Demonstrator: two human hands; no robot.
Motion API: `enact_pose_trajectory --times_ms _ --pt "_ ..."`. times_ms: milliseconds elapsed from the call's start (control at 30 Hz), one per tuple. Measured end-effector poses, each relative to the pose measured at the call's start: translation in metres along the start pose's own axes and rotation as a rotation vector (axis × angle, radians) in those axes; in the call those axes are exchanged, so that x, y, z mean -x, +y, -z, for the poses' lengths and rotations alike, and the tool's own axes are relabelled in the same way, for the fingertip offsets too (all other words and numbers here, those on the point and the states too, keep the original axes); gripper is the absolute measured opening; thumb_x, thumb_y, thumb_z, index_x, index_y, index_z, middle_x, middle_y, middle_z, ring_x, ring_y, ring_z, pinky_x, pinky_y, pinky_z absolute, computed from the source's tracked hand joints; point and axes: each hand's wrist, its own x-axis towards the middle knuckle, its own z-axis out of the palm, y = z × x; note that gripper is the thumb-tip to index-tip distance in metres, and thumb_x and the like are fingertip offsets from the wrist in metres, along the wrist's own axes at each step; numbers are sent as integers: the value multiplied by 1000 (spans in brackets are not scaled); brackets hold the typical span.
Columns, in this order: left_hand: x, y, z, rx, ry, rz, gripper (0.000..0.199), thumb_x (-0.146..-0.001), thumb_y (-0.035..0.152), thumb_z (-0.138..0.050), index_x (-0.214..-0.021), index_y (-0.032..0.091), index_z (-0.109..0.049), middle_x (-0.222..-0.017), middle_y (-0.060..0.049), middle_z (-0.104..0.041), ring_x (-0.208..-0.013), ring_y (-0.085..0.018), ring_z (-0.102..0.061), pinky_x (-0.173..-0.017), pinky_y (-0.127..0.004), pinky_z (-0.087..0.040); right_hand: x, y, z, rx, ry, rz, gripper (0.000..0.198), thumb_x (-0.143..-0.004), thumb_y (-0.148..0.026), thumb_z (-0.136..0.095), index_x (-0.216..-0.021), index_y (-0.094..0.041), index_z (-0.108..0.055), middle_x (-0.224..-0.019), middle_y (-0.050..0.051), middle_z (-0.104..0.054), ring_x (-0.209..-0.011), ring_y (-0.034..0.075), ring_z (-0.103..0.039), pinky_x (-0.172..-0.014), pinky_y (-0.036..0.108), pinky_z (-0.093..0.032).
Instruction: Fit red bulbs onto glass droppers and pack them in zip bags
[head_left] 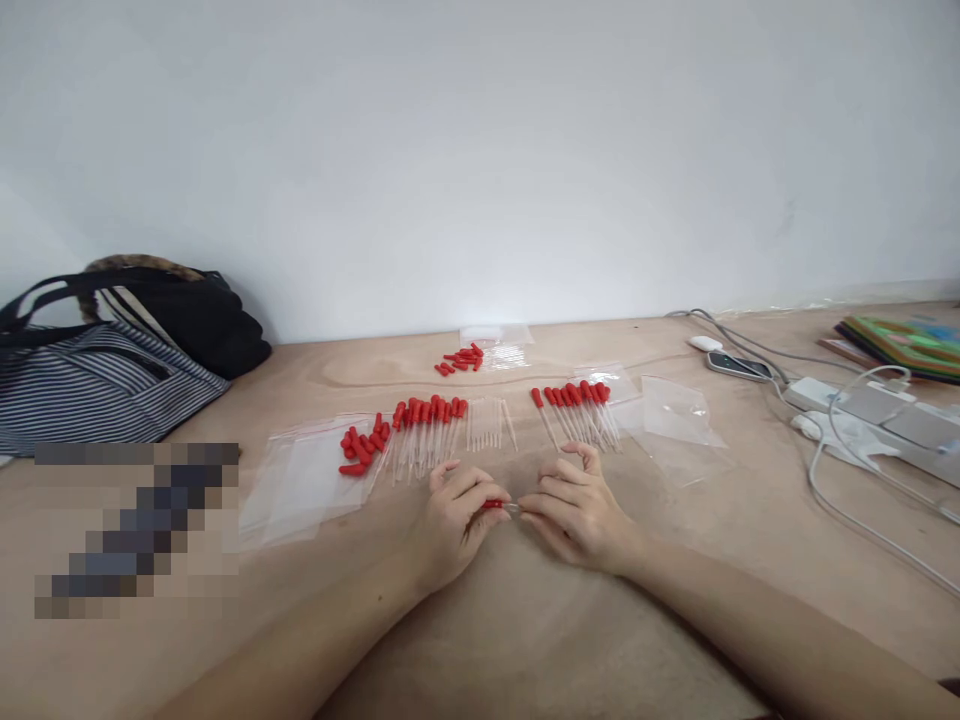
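Red dropper bulb [493, 504] pinched by left hand [459, 512]; right hand [576, 508] pinching clear pipette tube [513, 508] at its end (seated or not, can't tell from where I'm standing); both between the hands, near bare pipette tubes [486, 424].

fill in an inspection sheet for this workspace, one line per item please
Surface: wood-toned table, partly covered.
Job's things: red-bulbed clear tubes in two groups, with bare clear tubes between them; loose red bulbs at left and farther back.
Clutter: clear plastic bags near the tubes; striped bag at left; phone-like device and colourful flat items at right.
Hands: left hand pinches a red bulb; right hand pinches the clear tube in line with it.
Cables: white cable and others at right, near a white power strip.
Surroundings: pale wall behind; lower-left patch pixelated, contents unclear.
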Motion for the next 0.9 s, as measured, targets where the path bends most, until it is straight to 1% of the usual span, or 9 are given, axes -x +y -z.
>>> enact_pose_trajectory --times_ms 133,267,433,567,633,700,800,833,900 --pt "-2 0 2 50 76 -93 12 -86 20 -47 -93 22 -56 -77 3 -67 -73 -10 -61 -95 -36 -24 -3 0 4 -52 28 -17 14 -82 -24 -49 -78 -20 -61 -59 -3 -55 -73 13 -51 -89 40 -24" --pt "-2 3 2 108 137 -117 9 -84 18 -49 -84 21 -57 -69 4 -66 -64 -10 -61 -94 -36 -25 -3 -3 7 -78 34 -3 15 -82 -22 -47 -77 -19 -61 -57 -3 -52 -71 13 -50 -89 40 -26" --pt "0 6 -1 204 108 -99 9 -83 19 -51 -80 22 -58 -64 5 -66 -59 -10 -61 -92 -37 -29 -3 -7 6 -114 20 21 16 -82 -21 -45 -78 -19 -60 -59 -2 -54 -72 13 -50 -89 40 -26" --pt "2 6 -3 227 87 -33 10 -82 22 -52 -75 21 -60 -63 5 -66 -56 -9 -61 -93 -38 -30 -4 -9 4 -119 21 26 18 -83 -20 -44 -77 -17 -61 -58 -1 -54 -72 13 -49 -88 39 -28" --pt "1 4 -1 199 49 -14 11 -82 25 -52 -76 22 -60 -64 5 -67 -57 -9 -61 -93 -39 -30 -4 -6 4 -102 15 26 18 -83 -21 -45 -77 -18 -62 -58 -2 -55 -72 13 -49 -89 39 -26" --pt "0 0 3 121 13 -14 13 -82 31 -53 -85 22 -61 -70 3 -68 -64 -12 -62 -94 -41 -28 -4 -1 3 -67 18 26 16 -83 -24 -47 -78 -20 -62 -60 -2 -57 -74 13 -50 -90 40 -23" --pt "-2 -5 12 -66 3 -27 32 -76 41 -59 -101 21 -59 -88 -3 -68 -83 -18 -62 -97 -45 -23 -2 10 4 -17 24 13 13 -82 -26 -51 -80 -22 -63 -63 -2 -60 -78 14 -50 -92 42 -19" --pt "-2 -6 14 -119 2 -32 33 -75 41 -60 -102 21 -59 -92 -3 -68 -86 -19 -61 -98 -46 -21 -1 14 4 -7 13 3 12 -82 -26 -52 -79 -22 -63 -62 -3 -60 -78 14 -50 -92 42 -18" --pt "-2 -7 16 -177 3 -53 20 -78 34 -58 -95 24 -62 -86 0 -68 -82 -16 -61 -99 -45 -18 2 19 4 4 -18 -20 13 -82 -27 -52 -77 -22 -63 -61 -3 -60 -79 15 -51 -92 42 -17"
